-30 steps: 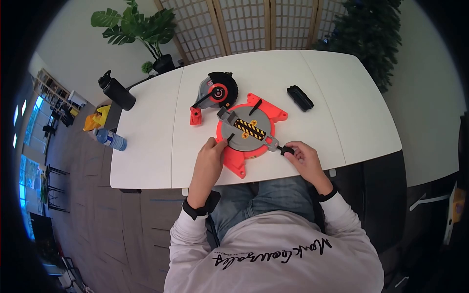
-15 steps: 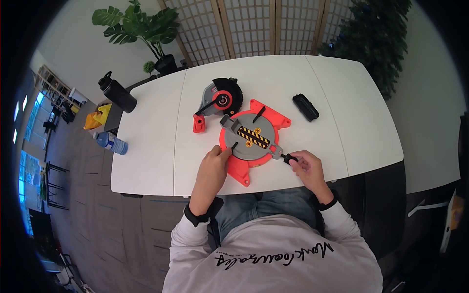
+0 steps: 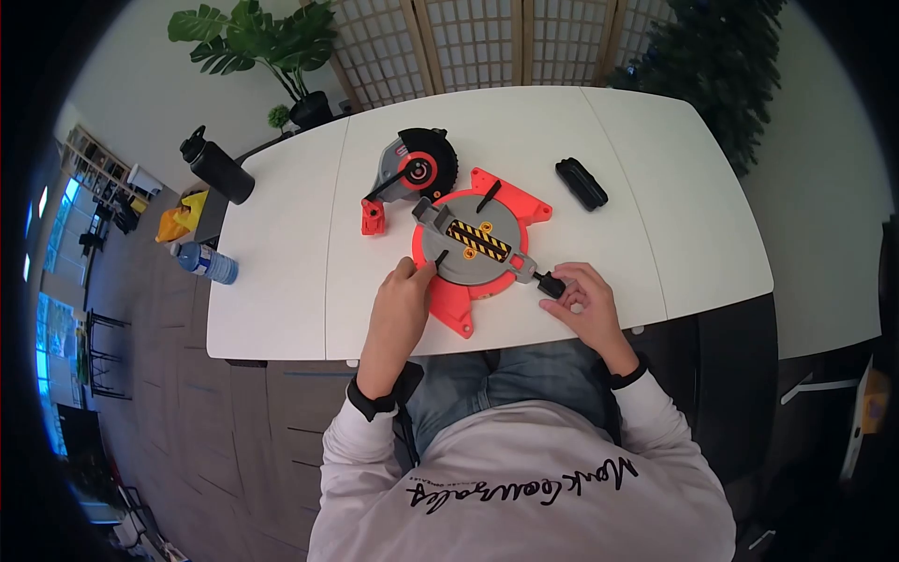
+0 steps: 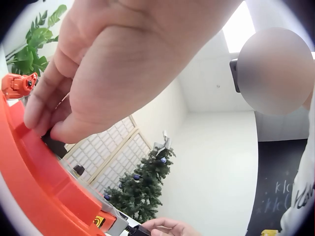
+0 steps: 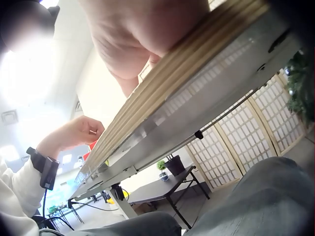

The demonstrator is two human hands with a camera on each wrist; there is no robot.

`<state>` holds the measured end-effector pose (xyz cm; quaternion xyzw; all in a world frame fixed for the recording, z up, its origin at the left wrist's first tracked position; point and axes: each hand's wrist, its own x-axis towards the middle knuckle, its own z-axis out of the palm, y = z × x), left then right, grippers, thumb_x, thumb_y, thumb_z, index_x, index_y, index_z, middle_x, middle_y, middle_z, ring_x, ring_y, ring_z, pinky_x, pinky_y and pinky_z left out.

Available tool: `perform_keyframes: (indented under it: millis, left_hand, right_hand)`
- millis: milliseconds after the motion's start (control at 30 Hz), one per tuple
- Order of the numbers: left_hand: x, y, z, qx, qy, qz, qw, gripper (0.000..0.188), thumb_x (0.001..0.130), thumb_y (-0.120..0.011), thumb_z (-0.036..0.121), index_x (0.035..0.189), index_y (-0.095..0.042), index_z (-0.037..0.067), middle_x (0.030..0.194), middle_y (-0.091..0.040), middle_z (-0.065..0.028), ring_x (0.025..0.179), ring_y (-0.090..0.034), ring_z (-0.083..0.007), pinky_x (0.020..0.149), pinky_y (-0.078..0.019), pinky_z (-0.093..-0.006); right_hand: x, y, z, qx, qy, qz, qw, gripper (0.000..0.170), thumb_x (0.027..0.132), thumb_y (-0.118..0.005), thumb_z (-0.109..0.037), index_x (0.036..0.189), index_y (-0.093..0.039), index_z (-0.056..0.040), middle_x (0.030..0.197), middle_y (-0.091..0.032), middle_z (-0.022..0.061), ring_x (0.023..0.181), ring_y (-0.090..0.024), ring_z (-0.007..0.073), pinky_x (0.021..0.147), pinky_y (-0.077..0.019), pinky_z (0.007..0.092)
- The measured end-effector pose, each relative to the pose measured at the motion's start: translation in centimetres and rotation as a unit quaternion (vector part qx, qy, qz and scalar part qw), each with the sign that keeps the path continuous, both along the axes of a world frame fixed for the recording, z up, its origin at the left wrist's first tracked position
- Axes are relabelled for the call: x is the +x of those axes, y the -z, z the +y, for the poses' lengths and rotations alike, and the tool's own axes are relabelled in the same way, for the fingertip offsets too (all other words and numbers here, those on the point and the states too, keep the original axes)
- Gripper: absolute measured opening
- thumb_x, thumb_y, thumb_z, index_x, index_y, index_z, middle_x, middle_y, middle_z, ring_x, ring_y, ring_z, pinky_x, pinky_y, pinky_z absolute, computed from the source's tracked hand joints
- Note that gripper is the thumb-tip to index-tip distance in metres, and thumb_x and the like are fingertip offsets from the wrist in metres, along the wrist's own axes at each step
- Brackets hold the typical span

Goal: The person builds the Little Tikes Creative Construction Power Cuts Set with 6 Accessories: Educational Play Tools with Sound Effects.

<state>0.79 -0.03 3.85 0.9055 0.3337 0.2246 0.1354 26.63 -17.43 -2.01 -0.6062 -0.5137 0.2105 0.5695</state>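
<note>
A toy mitre saw base (image 3: 449,302) in red lies on the table, with a round grey turntable (image 3: 468,264) carrying a black-and-yellow striped strip (image 3: 478,241). My left hand (image 3: 401,304) is at the base's left side, its thumb and fingertips pinching a small black peg (image 4: 55,143) at the turntable's edge. At the turntable's near right end, my right hand (image 3: 590,304) holds a black knob (image 3: 551,285) between thumb and fingers. The saw head (image 3: 412,169), grey and red with a black blade, lies separate behind the base. In the right wrist view the tabletop edge hides the knob.
A black case (image 3: 582,184) lies to the right on the white table (image 3: 281,290). At the left edge stand a black bottle (image 3: 217,166) and a clear water bottle (image 3: 206,263). A potted plant (image 3: 257,47) and a folding screen (image 3: 478,42) are beyond the far edge.
My right fingers have shifted around the knob, which shows more of itself now. The left hand keeps its place at the peg. The head view has tilted slightly and back.
</note>
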Motion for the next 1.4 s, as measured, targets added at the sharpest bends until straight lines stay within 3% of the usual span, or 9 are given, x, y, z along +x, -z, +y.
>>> perform_keyframes:
  millis: [100, 200, 300, 400, 600, 800, 1000, 1300, 1400]
  left_hand:
    - [-0.1, 0.2, 0.2, -0.001, 0.004, 0.001, 1.000, 0.030, 0.087, -0.066, -0.005, 0.117, -0.071, -0.001, 0.096, -0.062, -0.0208, 0.085, -0.068, -0.0414, 0.076, -0.0562, -0.0488]
    - [-0.2, 0.4, 0.0, -0.001, 0.005, 0.003, 1.000, 0.030, 0.088, -0.065, -0.004, 0.117, -0.070, -0.001, 0.096, -0.062, -0.0212, 0.086, -0.068, -0.0414, 0.077, -0.0564, -0.0490]
    - [-0.2, 0.4, 0.0, 0.006, 0.004, -0.019, 1.000, 0.030, 0.087, -0.066, -0.006, 0.116, -0.072, -0.002, 0.095, -0.063, -0.0211, 0.083, -0.068, -0.0422, 0.074, -0.0557, -0.0491]
    - [-0.2, 0.3, -0.1, 0.004, -0.001, -0.023, 1.000, 0.029, 0.087, -0.067, -0.006, 0.115, -0.073, -0.002, 0.095, -0.063, -0.0213, 0.083, -0.068, -0.0427, 0.074, -0.0553, -0.0492]
    - [0.1, -0.2, -0.3, 0.003, -0.004, -0.007, 1.000, 0.028, 0.087, -0.066, -0.007, 0.113, -0.072, -0.002, 0.097, -0.064, -0.0217, 0.086, -0.068, -0.0431, 0.076, -0.0557, -0.0490]
    - [0.1, -0.1, -0.1, -0.003, -0.002, -0.006, 1.000, 0.027, 0.086, -0.065, -0.007, 0.111, -0.072, -0.001, 0.097, -0.064, -0.0218, 0.086, -0.069, -0.0437, 0.076, -0.0562, -0.0495]
    - [0.3, -0.1, 0.2, 0.006, -0.003, 0.012, 1.000, 0.025, 0.086, -0.065, -0.006, 0.110, -0.070, 0.000, 0.096, -0.065, -0.0221, 0.086, -0.069, -0.0451, 0.076, -0.0566, -0.0502]
    - [0.4, -0.4, 0.6, -0.013, 0.004, 0.022, 1.000, 0.022, 0.087, -0.064, -0.005, 0.108, -0.069, 0.000, 0.096, -0.064, -0.0219, 0.085, -0.068, -0.0456, 0.076, -0.0566, -0.0512]
    - [0.3, -0.3, 0.2, -0.012, -0.005, 0.021, 1.000, 0.023, 0.087, -0.065, -0.004, 0.109, -0.069, 0.000, 0.096, -0.064, -0.0215, 0.085, -0.068, -0.0448, 0.076, -0.0565, -0.0507]
  right_hand:
    - [0.5, 0.8, 0.3, -0.006, 0.008, -0.013, 1.000, 0.027, 0.097, -0.077, -0.005, 0.120, -0.067, 0.0037, 0.105, -0.068, 0.0116, 0.073, -0.067, 0.0097, 0.064, -0.0554, 0.0240]
    - [0.8, 0.9, 0.2, -0.070, 0.007, 0.193, 0.979, 0.022, 0.099, -0.076, -0.006, 0.117, -0.067, 0.0036, 0.108, -0.068, 0.0118, 0.073, -0.069, 0.0115, 0.065, -0.0562, 0.0243]
    - [1.4, 1.7, 0.8, -0.069, 0.004, 0.208, 0.976, 0.018, 0.101, -0.073, -0.007, 0.111, -0.067, 0.0051, 0.103, -0.068, 0.0121, 0.071, -0.070, 0.0129, 0.064, -0.0572, 0.0252]
    - [0.7, 1.8, 1.1, -0.010, 0.035, 0.155, 0.987, 0.017, 0.103, -0.071, -0.009, 0.106, -0.066, 0.0068, 0.088, -0.069, 0.0103, 0.071, -0.071, 0.0133, 0.061, -0.0573, 0.0250]
    - [0.9, 1.1, 0.9, -0.102, 0.030, 0.187, 0.977, 0.017, 0.099, -0.075, -0.005, 0.108, -0.067, 0.0069, 0.111, -0.065, 0.0133, 0.077, -0.074, 0.0152, 0.063, -0.0596, 0.0246]
    - [0.6, 1.5, 0.4, 0.009, 0.030, 0.047, 0.998, 0.023, 0.092, -0.079, 0.002, 0.111, -0.067, 0.0072, 0.119, -0.062, 0.0135, 0.081, -0.076, 0.0155, 0.067, -0.0616, 0.0256]
    - [0.6, 1.1, 0.4, -0.047, 0.039, 0.225, 0.972, 0.023, 0.092, -0.080, 0.002, 0.110, -0.067, 0.0077, 0.123, -0.065, 0.0160, 0.080, -0.076, 0.0161, 0.069, -0.0630, 0.0272]
    - [1.1, 1.9, 0.5, 0.020, 0.013, 0.077, 0.997, 0.025, 0.090, -0.081, 0.003, 0.110, -0.066, 0.0088, 0.123, -0.066, 0.0177, 0.079, -0.076, 0.0163, 0.068, -0.0617, 0.0258]
    - [1.2, 1.8, 0.6, -0.041, 0.018, 0.128, 0.991, 0.026, 0.090, -0.082, 0.002, 0.110, -0.066, 0.0087, 0.121, -0.066, 0.0167, 0.078, -0.076, 0.0163, 0.067, -0.0617, 0.0260]
